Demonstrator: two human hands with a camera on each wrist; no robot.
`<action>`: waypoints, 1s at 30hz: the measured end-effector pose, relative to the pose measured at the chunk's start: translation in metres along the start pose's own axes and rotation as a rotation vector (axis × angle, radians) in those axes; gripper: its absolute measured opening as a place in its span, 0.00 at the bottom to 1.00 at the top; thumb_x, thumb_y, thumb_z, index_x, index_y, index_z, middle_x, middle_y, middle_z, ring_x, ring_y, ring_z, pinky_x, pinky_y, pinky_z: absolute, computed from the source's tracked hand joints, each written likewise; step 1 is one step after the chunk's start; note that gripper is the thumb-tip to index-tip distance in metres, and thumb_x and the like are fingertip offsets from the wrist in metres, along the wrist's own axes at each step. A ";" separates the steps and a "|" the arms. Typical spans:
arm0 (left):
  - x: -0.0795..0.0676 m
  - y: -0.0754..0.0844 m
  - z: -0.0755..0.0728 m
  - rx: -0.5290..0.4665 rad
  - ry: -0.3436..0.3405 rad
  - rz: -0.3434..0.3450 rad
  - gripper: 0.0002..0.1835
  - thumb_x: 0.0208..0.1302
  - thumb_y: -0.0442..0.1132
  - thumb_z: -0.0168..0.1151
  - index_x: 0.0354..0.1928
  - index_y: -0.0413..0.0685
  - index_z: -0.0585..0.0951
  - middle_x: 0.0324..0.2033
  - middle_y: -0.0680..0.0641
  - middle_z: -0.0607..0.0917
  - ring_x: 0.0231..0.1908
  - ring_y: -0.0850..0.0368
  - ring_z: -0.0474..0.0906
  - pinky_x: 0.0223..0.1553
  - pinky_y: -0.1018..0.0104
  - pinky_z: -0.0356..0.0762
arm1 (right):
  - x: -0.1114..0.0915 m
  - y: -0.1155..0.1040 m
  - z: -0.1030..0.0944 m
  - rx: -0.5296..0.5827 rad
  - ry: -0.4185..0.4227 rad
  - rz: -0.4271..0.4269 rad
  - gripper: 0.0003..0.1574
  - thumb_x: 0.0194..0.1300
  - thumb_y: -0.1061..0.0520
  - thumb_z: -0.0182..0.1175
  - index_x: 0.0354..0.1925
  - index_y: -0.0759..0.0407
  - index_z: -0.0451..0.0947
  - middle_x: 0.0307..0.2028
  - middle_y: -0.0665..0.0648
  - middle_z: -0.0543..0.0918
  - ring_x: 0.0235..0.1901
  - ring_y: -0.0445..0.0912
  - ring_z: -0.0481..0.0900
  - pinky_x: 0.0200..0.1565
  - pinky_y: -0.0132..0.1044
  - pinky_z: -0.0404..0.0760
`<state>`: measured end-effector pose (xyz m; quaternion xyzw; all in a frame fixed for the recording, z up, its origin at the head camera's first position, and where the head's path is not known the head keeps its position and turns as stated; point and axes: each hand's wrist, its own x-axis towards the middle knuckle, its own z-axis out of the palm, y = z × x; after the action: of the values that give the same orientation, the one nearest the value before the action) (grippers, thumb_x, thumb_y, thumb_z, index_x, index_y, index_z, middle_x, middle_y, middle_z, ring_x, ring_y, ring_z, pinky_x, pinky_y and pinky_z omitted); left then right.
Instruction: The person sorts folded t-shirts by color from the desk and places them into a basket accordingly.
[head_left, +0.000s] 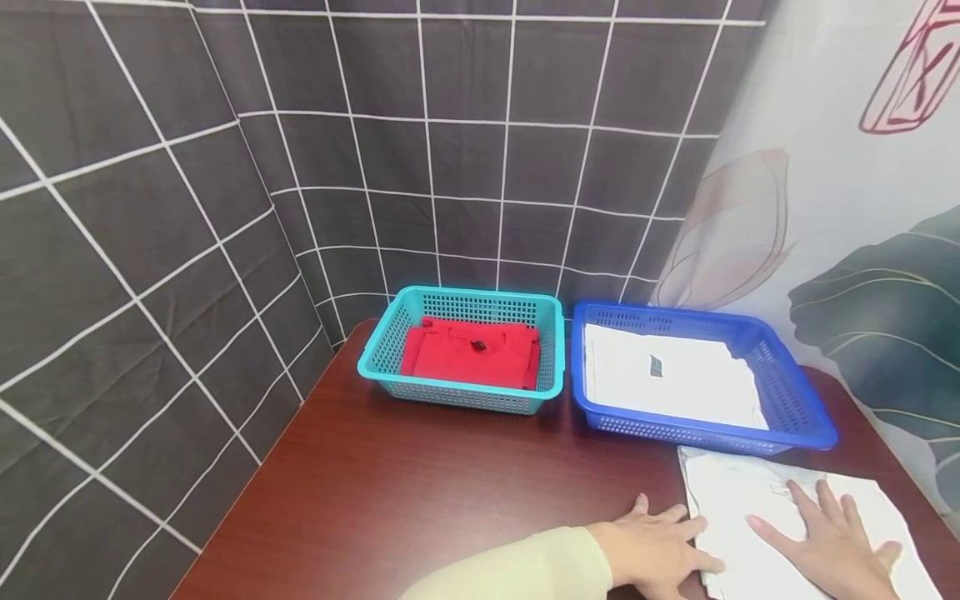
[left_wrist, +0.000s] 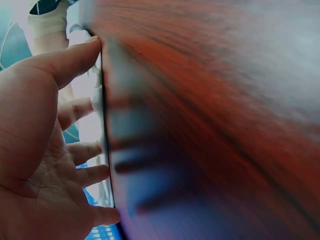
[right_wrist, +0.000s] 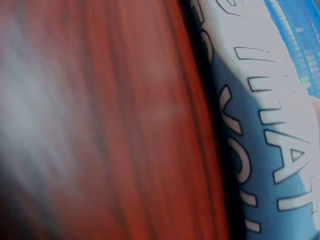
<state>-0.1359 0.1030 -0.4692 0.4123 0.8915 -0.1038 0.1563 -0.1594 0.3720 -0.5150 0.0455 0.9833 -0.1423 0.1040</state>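
A folded white garment point(head_left: 757, 508), probably a shirt, lies on the table at the lower right, in front of the blue basket. My right hand point(head_left: 840, 542) rests on top of it, palm down with fingers spread. At its left edge my left hand point(head_left: 656, 546) has its fingers spread, some tips reaching onto the cloth. The left wrist view shows this left hand point(left_wrist: 35, 165) with fingertips down at the tabletop. In the right wrist view the garment's side point(right_wrist: 270, 115) carries a blue print with white letters; the right hand is almost wholly outside that view.
A blue basket point(head_left: 705, 433) behind the garment holds folded white cloth point(head_left: 675, 383) with a small dark print. Left of it, a turquoise basket point(head_left: 465, 396) holds a folded red garment point(head_left: 472, 358). The brown table point(head_left: 420, 483) meets dark gridded curtains point(head_left: 465, 158) at the back and left.
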 end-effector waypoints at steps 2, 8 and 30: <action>-0.005 -0.004 0.003 -0.015 0.008 0.009 0.33 0.58 0.74 0.50 0.65 0.98 0.53 0.69 0.72 0.47 0.67 0.72 0.42 0.66 0.50 0.54 | -0.001 -0.006 0.001 0.000 0.000 -0.002 0.70 0.56 0.18 0.45 0.69 0.74 0.45 0.64 0.84 0.30 0.60 0.77 0.17 0.41 0.82 0.20; -0.020 -0.015 0.011 -0.032 0.031 0.010 0.30 0.58 0.73 0.51 0.64 0.98 0.57 0.70 0.72 0.50 0.69 0.71 0.44 0.66 0.53 0.56 | -0.005 -0.032 0.011 0.003 0.014 -0.006 0.74 0.54 0.16 0.45 0.67 0.78 0.48 0.64 0.85 0.39 0.62 0.77 0.21 0.43 0.82 0.20; -0.010 -0.009 -0.006 0.012 0.156 0.029 0.33 0.59 0.75 0.46 0.68 0.86 0.58 0.68 0.63 0.55 0.70 0.63 0.43 0.68 0.56 0.50 | -0.012 -0.007 -0.028 0.056 0.079 -0.166 0.61 0.66 0.30 0.50 0.66 0.81 0.46 0.62 0.87 0.44 0.62 0.81 0.38 0.50 0.81 0.46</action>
<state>-0.1384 0.0920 -0.4594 0.4331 0.8942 -0.0745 0.0853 -0.1543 0.3725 -0.4840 -0.0279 0.9827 -0.1759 0.0516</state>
